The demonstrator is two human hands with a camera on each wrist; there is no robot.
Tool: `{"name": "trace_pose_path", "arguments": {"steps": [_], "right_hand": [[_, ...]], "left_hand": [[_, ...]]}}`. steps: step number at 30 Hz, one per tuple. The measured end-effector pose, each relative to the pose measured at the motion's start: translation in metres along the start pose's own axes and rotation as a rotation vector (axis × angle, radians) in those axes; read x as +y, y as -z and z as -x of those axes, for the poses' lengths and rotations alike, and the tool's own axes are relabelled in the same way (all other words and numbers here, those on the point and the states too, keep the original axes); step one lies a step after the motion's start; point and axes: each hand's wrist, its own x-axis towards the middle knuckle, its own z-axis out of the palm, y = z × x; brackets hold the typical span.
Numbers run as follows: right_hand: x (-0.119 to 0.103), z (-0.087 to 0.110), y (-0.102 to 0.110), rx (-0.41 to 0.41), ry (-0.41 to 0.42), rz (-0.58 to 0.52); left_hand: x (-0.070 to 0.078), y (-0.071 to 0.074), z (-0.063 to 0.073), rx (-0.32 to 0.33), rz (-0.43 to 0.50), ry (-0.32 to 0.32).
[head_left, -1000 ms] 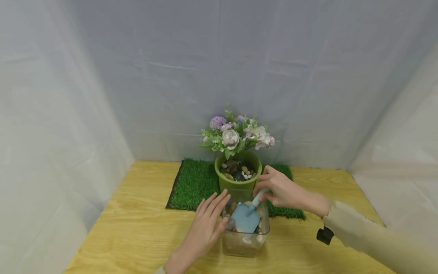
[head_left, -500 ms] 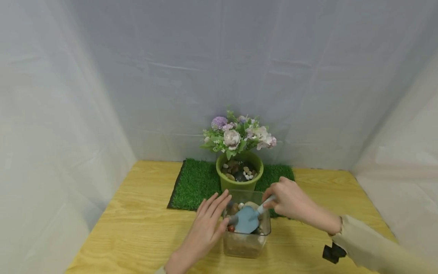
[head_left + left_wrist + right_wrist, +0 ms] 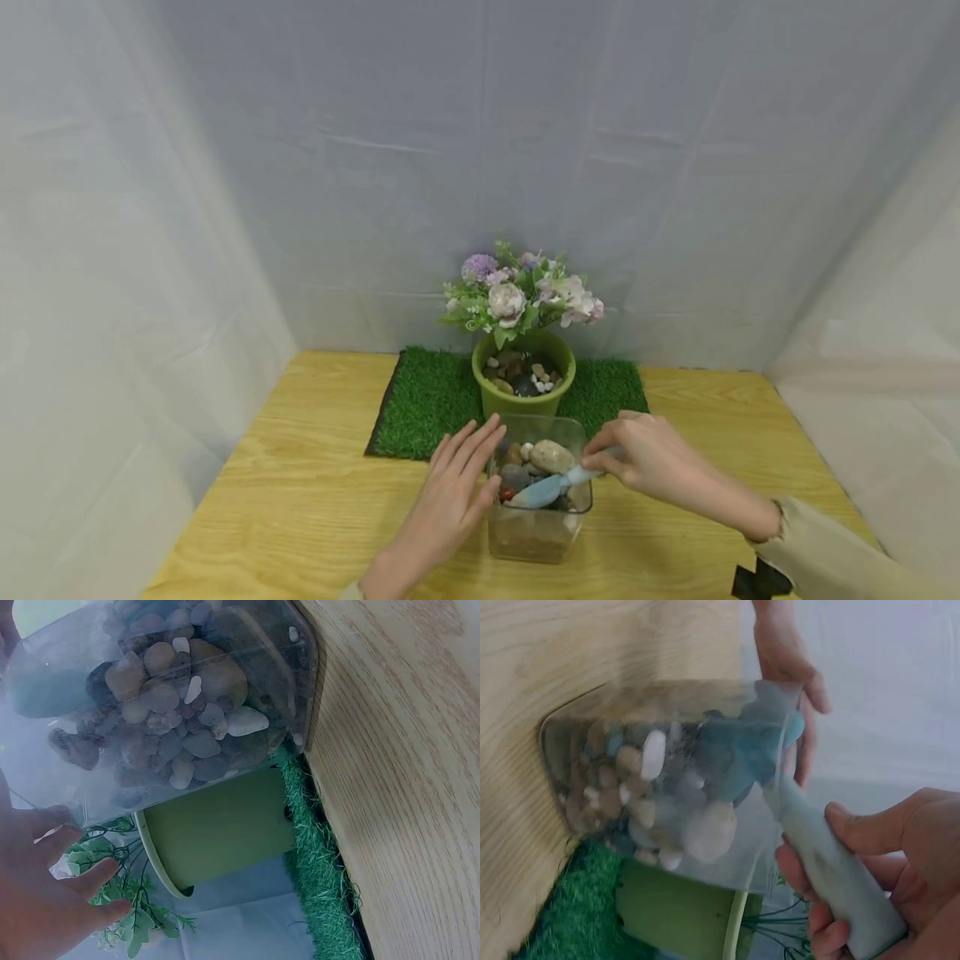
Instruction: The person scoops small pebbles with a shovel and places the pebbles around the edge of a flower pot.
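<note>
My right hand (image 3: 656, 457) grips the pale handle of a small blue garden trowel (image 3: 540, 492). Its blade dips, turned on edge, into a clear plastic container (image 3: 525, 546) of pebbles. The right wrist view shows fingers and thumb wrapped round the handle (image 3: 832, 862), with the blade inside near the rim. Straight fingers of my left hand (image 3: 453, 487) rest along the container's left side, thumb close to the rim. A large tan stone (image 3: 552, 456) lies on top at the back, and a small red one (image 3: 507, 494) near the blade.
Behind the container stands a green flowerpot (image 3: 517, 407) with artificial flowers (image 3: 507, 304) and stones inside. It sits on a green turf mat (image 3: 438, 400) on the wooden table (image 3: 315, 500). Pale sheeting (image 3: 480, 150) hangs at the back and sides.
My right hand has moved right and towards me, tipping the trowel lower and turning its blade from facing up to edge-on. The large tan stone is now exposed. My left hand stays in place.
</note>
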Motion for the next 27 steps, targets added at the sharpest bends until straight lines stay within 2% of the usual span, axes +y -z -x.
{"name": "trace_pose_path", "arguments": {"steps": [4, 6, 8, 13, 18, 22, 25, 27], "right_hand": [[0.003, 0.002, 0.001, -0.033, -0.074, -0.108], [0.005, 0.004, 0.001, -0.028, -0.092, -0.126], [0.009, 0.005, -0.001, 0.014, -0.044, -0.075], [0.02, 0.007, -0.013, 0.222, 0.184, 0.108], [0.023, 0.008, -0.025, 0.368, 0.284, 0.117], [0.016, 0.009, -0.029, 0.437, 0.384, 0.184], [0.011, 0.007, -0.031, 0.436, 0.376, 0.197], [0.012, 0.005, -0.032, 0.401, 0.302, 0.157]], "left_hand": [[0.0, -0.001, 0.0, 0.003, -0.003, -0.002], [0.0, -0.001, 0.0, 0.007, -0.001, -0.009], [-0.001, -0.002, 0.0, 0.01, -0.001, -0.015], [-0.002, -0.002, 0.001, 0.021, 0.0, -0.023], [-0.002, -0.002, 0.002, 0.024, 0.0, -0.028], [-0.002, -0.002, 0.003, 0.017, 0.0, -0.03], [-0.002, -0.003, 0.002, 0.022, -0.004, -0.03], [-0.002, -0.003, 0.001, 0.025, -0.011, -0.03]]}}
